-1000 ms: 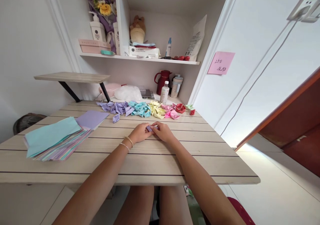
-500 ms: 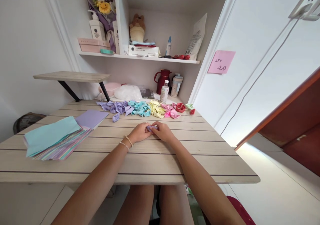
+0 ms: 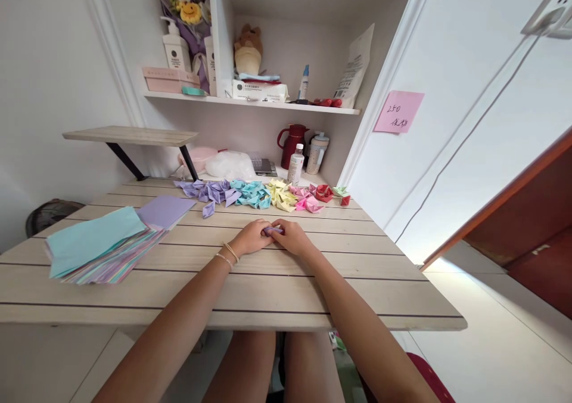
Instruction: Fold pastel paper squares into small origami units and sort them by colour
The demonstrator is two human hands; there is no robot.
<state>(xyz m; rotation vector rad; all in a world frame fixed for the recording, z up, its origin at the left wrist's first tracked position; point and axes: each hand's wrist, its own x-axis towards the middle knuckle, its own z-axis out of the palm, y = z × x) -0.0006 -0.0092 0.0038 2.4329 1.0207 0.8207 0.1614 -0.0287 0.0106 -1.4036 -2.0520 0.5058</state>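
Both my hands meet at the middle of the wooden table (image 3: pixel 268 290). My left hand (image 3: pixel 251 238) and my right hand (image 3: pixel 292 237) are closed on a small folded purple paper piece (image 3: pixel 271 231), pinching it from either side just above the tabletop. Bracelets circle my left wrist. A stack of pastel paper sheets (image 3: pixel 100 242), turquoise and lilac on top, lies to the left. Behind my hands runs a row of folded paper shapes (image 3: pixel 259 194) in purple, turquoise, yellow, pink and red.
At the back stand a red jug (image 3: pixel 291 143), a small bottle (image 3: pixel 295 164) and a cup. A low wooden riser (image 3: pixel 129 136) sits at the back left. The wall shelf (image 3: pixel 250 102) carries bottles, boxes and a plush toy. A pink note (image 3: pixel 397 111) hangs on the right wall.
My fingers have shifted slightly on the purple piece; the hands stay in place. The view has drifted a little.
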